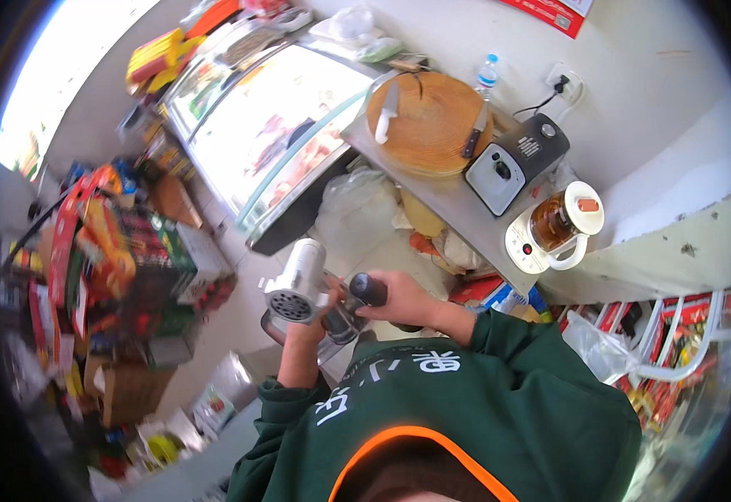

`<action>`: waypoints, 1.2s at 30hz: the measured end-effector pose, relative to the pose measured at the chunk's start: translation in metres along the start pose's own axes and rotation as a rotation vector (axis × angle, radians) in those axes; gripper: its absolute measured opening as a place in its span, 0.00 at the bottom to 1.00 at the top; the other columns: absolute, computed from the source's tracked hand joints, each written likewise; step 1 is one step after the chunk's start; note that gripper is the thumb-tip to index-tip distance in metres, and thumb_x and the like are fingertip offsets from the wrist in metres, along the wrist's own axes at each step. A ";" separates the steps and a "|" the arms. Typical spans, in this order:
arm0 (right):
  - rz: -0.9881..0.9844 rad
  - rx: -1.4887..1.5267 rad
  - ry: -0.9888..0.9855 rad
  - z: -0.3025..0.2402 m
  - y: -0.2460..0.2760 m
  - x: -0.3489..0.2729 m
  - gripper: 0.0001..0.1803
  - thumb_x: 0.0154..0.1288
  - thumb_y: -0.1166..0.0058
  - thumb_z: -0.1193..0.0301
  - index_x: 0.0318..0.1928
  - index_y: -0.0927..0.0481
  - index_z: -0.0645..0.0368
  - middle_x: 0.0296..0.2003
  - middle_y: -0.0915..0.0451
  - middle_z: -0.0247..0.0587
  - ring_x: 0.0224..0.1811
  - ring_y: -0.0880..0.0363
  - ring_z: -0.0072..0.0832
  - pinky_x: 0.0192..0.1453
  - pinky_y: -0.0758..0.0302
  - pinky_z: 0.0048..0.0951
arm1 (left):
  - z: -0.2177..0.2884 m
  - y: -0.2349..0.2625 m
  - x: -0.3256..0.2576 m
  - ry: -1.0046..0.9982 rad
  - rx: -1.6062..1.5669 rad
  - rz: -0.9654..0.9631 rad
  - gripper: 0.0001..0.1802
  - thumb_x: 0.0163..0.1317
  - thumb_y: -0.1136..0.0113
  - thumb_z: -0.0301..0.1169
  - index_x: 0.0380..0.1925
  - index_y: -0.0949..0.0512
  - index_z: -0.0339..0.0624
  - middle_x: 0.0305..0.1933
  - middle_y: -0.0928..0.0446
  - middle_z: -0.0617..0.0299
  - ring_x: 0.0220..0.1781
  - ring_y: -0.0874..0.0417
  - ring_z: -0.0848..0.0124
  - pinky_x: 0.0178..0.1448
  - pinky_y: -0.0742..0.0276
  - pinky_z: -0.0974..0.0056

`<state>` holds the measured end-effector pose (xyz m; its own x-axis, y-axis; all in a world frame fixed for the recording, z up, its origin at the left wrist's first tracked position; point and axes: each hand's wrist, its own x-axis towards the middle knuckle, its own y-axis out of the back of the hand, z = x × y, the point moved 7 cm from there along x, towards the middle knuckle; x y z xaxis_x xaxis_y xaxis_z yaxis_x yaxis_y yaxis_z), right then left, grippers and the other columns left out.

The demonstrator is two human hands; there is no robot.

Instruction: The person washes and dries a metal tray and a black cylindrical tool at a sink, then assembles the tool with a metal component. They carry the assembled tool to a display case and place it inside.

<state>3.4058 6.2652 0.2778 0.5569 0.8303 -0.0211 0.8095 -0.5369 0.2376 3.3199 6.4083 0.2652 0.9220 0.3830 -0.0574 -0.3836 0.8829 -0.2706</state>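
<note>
A silver meat grinder head is in front of my body, its round plate with many holes toward the lower left. My left hand is closed around the head's lower side, fingers partly hidden behind the metal. My right hand is wrapped round a dark cylinder with a round black end, close beside the grinder head. Under the hands is a dark, shiny part; I cannot make out how it joins the rest. Both hands are above the floor, away from the counter.
On the metal counter are a round chopping board with two knives, a black-and-silver machine housing, a glass kettle and a water bottle. A glass display case stands ahead. Boxed goods crowd the left.
</note>
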 end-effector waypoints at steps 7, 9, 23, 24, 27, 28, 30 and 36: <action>0.233 0.021 -0.275 0.020 0.037 0.038 0.18 0.54 0.30 0.68 0.45 0.19 0.59 0.38 0.17 0.38 0.39 0.20 0.24 0.47 0.24 0.30 | -0.040 -0.016 0.123 0.019 0.195 -0.399 0.28 0.53 0.29 0.31 0.50 0.34 0.41 0.32 0.24 0.64 0.36 0.23 0.73 0.48 0.26 0.65; 0.314 0.012 -0.317 0.025 0.051 0.040 0.19 0.54 0.31 0.68 0.46 0.19 0.59 0.39 0.17 0.39 0.39 0.20 0.25 0.48 0.24 0.30 | -0.047 -0.032 0.146 -0.013 0.243 -0.470 0.43 0.55 0.31 0.29 0.67 0.45 0.40 0.33 0.23 0.63 0.36 0.22 0.74 0.43 0.24 0.69; 0.410 0.258 -0.256 0.105 0.125 0.101 0.23 0.52 0.32 0.71 0.49 0.21 0.59 0.43 0.18 0.41 0.45 0.19 0.29 0.54 0.25 0.33 | -0.047 -0.096 0.264 0.102 0.440 -0.728 0.53 0.47 0.24 0.35 0.71 0.46 0.42 0.69 0.38 0.54 0.71 0.36 0.64 0.74 0.43 0.61; 0.412 0.284 -0.261 0.112 0.127 0.105 0.23 0.51 0.32 0.71 0.50 0.21 0.59 0.43 0.17 0.41 0.45 0.19 0.29 0.53 0.25 0.33 | -0.050 -0.100 0.271 0.087 0.486 -0.764 0.53 0.47 0.24 0.34 0.71 0.46 0.42 0.69 0.37 0.54 0.71 0.37 0.64 0.73 0.42 0.61; 0.520 0.361 -0.336 0.139 0.136 0.101 0.24 0.49 0.31 0.72 0.49 0.21 0.62 0.39 0.17 0.40 0.41 0.19 0.26 0.49 0.24 0.31 | -0.061 -0.116 0.286 0.003 0.495 -0.826 0.54 0.46 0.24 0.31 0.71 0.46 0.42 0.68 0.36 0.57 0.70 0.36 0.66 0.72 0.42 0.62; 0.563 0.364 -0.354 0.148 0.141 0.097 0.24 0.49 0.31 0.71 0.49 0.21 0.62 0.38 0.17 0.38 0.40 0.19 0.26 0.48 0.23 0.32 | -0.069 -0.123 0.293 0.060 0.446 -0.824 0.55 0.46 0.24 0.30 0.71 0.47 0.42 0.67 0.35 0.59 0.69 0.36 0.68 0.72 0.41 0.63; 0.635 0.078 -0.450 0.162 0.153 0.081 0.23 0.49 0.31 0.71 0.46 0.20 0.64 0.35 0.17 0.37 0.36 0.20 0.25 0.44 0.23 0.31 | -0.074 -0.138 0.294 0.164 0.210 -0.856 0.54 0.46 0.24 0.28 0.71 0.47 0.42 0.65 0.33 0.61 0.67 0.34 0.70 0.70 0.39 0.64; 0.984 0.285 -0.778 0.199 0.156 0.006 0.19 0.50 0.33 0.74 0.43 0.21 0.66 0.33 0.19 0.38 0.34 0.22 0.24 0.42 0.24 0.29 | -0.085 -0.178 0.298 0.361 0.101 -0.990 0.45 0.52 0.28 0.33 0.69 0.41 0.46 0.62 0.32 0.59 0.64 0.33 0.71 0.69 0.38 0.64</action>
<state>3.5721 6.1568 0.1216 0.8227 -0.1856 -0.5374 -0.0450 -0.9635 0.2639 3.6669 6.3423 0.2143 0.7808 -0.6085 -0.1418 0.5600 0.7822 -0.2730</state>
